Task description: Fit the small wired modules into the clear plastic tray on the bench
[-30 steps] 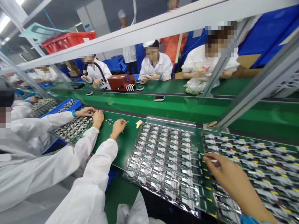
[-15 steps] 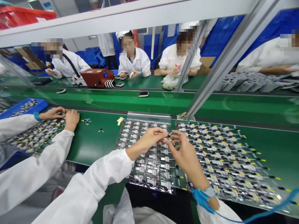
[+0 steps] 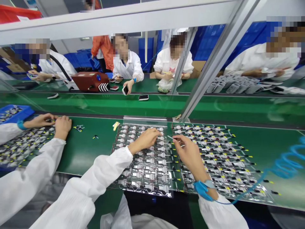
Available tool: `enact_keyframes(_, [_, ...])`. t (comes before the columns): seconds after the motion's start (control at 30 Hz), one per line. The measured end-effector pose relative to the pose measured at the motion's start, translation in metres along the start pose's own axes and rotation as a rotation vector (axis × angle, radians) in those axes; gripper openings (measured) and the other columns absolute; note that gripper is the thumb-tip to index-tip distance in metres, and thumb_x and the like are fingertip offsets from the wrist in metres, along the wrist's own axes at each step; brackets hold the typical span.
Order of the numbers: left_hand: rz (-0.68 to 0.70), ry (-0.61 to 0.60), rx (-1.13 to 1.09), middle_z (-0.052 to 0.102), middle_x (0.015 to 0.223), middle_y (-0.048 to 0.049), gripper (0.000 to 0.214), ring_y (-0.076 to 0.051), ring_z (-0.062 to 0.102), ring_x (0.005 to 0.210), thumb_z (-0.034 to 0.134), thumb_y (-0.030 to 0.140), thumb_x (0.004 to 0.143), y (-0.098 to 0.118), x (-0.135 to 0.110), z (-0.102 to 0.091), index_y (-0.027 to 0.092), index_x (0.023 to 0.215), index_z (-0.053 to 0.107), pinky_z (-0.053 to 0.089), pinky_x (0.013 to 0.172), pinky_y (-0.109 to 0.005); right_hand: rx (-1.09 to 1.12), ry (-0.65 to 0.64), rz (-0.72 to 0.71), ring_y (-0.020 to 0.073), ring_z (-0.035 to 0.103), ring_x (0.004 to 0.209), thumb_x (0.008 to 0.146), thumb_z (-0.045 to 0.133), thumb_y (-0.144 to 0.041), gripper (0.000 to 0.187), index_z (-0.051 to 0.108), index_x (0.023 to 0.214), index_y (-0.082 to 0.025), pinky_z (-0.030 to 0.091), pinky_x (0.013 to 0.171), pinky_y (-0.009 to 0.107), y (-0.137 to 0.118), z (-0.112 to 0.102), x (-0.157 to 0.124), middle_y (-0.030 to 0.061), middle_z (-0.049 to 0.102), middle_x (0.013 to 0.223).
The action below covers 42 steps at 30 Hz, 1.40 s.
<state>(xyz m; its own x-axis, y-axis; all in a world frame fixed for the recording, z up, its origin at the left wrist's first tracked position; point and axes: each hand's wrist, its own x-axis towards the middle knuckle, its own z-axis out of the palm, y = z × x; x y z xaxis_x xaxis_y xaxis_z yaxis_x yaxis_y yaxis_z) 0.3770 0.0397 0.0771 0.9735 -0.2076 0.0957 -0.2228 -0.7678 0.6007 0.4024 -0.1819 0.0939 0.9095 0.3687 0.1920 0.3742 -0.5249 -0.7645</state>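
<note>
My left hand point(image 3: 145, 140) reaches over a clear plastic tray point(image 3: 125, 119) filled with rows of small white parts with thin wires. Its fingers are closed at the tray's upper right, and what they pinch, if anything, is hidden. Over the gap beside a second batch of parts, my right hand point(image 3: 189, 154) pinches a thin whitish strip point(image 3: 170, 137) between thumb and fingertips. A blue wrist strap point(image 3: 202, 190) with a coiled cord circles that wrist. The second batch point(image 3: 221, 159) lies to the right, its parts carrying black pieces and yellow tips.
At left, a co-worker's hands point(image 3: 62, 127) work over more parts, near a blue bin point(image 3: 19, 113). Loose black pieces point(image 3: 78, 128) lie on the green table point(image 3: 90, 152). A metal post point(image 3: 209, 66) and clear panel separate the far line, where several people sit.
My hands have come apart: the left moved onto the tray's parts, the right now shows a thin strip. The view has shifted. Across the line, a person's hand extends with a white-and-black device.
</note>
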Motion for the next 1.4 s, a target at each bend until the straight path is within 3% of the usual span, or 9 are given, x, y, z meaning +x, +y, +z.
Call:
enact_keyframes(0.1, [0.162,-0.102,0.366,0.066,0.119,-0.0108,0.041,-0.025,0.060,0.112,0.051,0.000,0.089,-0.022,0.010,0.005,0.022,0.116,0.073,0.047,0.099,-0.037,-0.064,0.005,0.018,0.0244,0.066,0.077,0.089,0.049,-0.045,0.033,0.070,0.099,-0.021,0.047,0.074,0.035,0.012,0.001,0.006,0.0083,0.073,0.087])
enact_keyframes(0.27, [0.289,-0.151,0.523,0.063,0.119,-0.0082,0.042,-0.024,0.059,0.106,0.056,0.008,0.092,-0.031,0.020,0.012,0.031,0.124,0.070,0.046,0.093,-0.034,-0.115,-0.004,-0.008,0.0246,0.066,0.080,0.089,0.050,-0.047,0.030,0.066,0.092,-0.022,0.045,0.076,0.036,0.024,0.006,0.011,0.0077,0.072,0.090])
enact_keyframes(0.53, [0.334,-0.161,0.490,0.064,0.110,-0.0068,0.030,-0.022,0.060,0.099,0.061,0.011,0.090,-0.031,0.026,0.012,0.028,0.111,0.072,0.046,0.088,-0.032,-0.237,-0.059,-0.075,0.0242,0.062,0.081,0.094,0.045,-0.038,0.033,0.072,0.104,-0.021,0.045,0.076,0.035,0.037,0.015,0.022,0.0088,0.067,0.090])
enact_keyframes(0.7, [0.319,-0.154,0.555,0.063,0.112,-0.0088,0.025,-0.024,0.060,0.099,0.063,0.013,0.089,-0.027,0.026,0.014,0.024,0.109,0.071,0.048,0.086,-0.034,-0.301,-0.121,-0.052,0.0236,0.064,0.087,0.093,0.049,-0.030,0.027,0.073,0.101,-0.021,0.046,0.079,0.034,0.040,0.024,0.033,0.0095,0.068,0.097])
enact_keyframes(0.97, [0.288,-0.027,0.399,0.062,0.108,-0.0100,0.021,-0.025,0.060,0.100,0.058,0.029,0.095,-0.032,0.023,0.019,0.019,0.113,0.066,0.048,0.092,-0.035,-0.339,-0.157,-0.040,0.0223,0.066,0.088,0.091,0.054,-0.026,0.020,0.073,0.095,-0.021,0.047,0.080,0.031,0.047,0.037,0.042,0.0075,0.072,0.099])
enact_keyframes(1.23, [0.239,-0.038,0.247,0.068,0.113,-0.0101,0.026,-0.025,0.062,0.107,0.062,0.022,0.093,-0.037,0.026,0.023,0.018,0.118,0.064,0.047,0.097,-0.035,-0.394,-0.212,-0.071,0.0231,0.068,0.088,0.093,0.056,-0.026,0.019,0.074,0.098,-0.023,0.045,0.076,0.030,0.043,0.037,0.044,0.0067,0.074,0.093])
enact_keyframes(1.4, [0.168,-0.036,0.174,0.071,0.112,-0.0108,0.025,-0.026,0.065,0.108,0.065,0.026,0.092,-0.036,0.026,0.027,0.017,0.115,0.068,0.046,0.100,-0.038,-0.417,-0.246,-0.088,0.0231,0.068,0.088,0.094,0.054,-0.023,0.022,0.075,0.102,-0.023,0.045,0.076,0.030,0.038,0.039,0.049,0.0072,0.076,0.096])
